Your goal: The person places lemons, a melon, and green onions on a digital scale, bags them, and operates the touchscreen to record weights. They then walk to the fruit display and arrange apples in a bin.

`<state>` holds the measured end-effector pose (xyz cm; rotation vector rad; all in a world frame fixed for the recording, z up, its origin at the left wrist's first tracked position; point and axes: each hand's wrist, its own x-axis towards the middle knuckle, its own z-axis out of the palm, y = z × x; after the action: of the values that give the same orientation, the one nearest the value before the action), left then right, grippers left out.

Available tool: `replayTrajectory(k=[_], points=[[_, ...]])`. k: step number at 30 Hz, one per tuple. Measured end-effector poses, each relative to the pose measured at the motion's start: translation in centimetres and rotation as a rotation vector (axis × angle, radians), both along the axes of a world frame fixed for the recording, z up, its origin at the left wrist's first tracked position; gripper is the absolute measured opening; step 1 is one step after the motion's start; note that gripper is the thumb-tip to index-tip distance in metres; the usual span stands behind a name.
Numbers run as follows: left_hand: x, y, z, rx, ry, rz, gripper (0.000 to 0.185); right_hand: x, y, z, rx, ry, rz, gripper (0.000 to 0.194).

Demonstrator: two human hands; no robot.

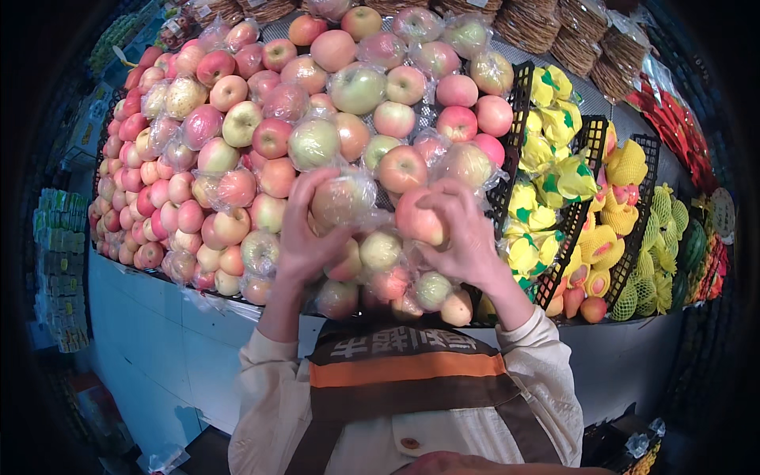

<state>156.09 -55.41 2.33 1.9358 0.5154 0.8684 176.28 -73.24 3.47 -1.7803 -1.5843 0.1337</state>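
My left hand (310, 228) is closed around a large apple in clear plastic wrap (343, 200), near the middle of the heap. To its right, my right hand (460, 234) grips a bare pink-red apple (420, 217) between thumb and fingers. Crumpled clear film shows between the two hands. Below them lie several wrapped apples, among them a pale green-yellow one (380, 252) and a red one (390, 283). Just above my right hand sit a bare apple (402, 168) and a wrapped apple (469, 164). My fingertips are partly hidden behind the fruit.
Apples heap widely to the left. At the right, black plastic crate walls (514, 136) separate yellow-and-green wrapped fruit (524, 205), fruit in yellow foam nets (605, 240) and fruit in green nets (660, 219). Bundled brown goods in plastic (526, 27) line the back. The display's front edge lies against my apron (409, 371).
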Motion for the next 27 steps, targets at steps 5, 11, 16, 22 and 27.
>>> replayTrajectory(k=[5, 11, 16, 22, 27], points=[[11.1, 7.3, 1.3, 0.25, 0.016, -0.205, 0.066, 6.3, 2.9, 0.5, 0.184, 0.026, -0.311, 0.061], [16.5, 9.8, -0.5, -0.155, 0.06, -0.323, 0.061, 11.4, 9.4, 0.6, 0.314, -0.12, -0.451, 0.058], [8.3, 7.5, 1.7, 0.282, 0.234, -0.4, 0.057, 9.9, 6.1, -0.1, -0.061, -0.008, -0.382, 0.059], [6.0, 0.5, -4.0, 0.457, 0.56, -0.389, 0.06, 7.9, 2.6, -4.1, -0.025, -0.031, -0.129, 0.063], [4.9, 2.5, 1.5, 0.306, 0.56, -0.567, 0.064, 7.8, 3.3, -4.6, -0.071, 0.015, -0.21, 0.057]])
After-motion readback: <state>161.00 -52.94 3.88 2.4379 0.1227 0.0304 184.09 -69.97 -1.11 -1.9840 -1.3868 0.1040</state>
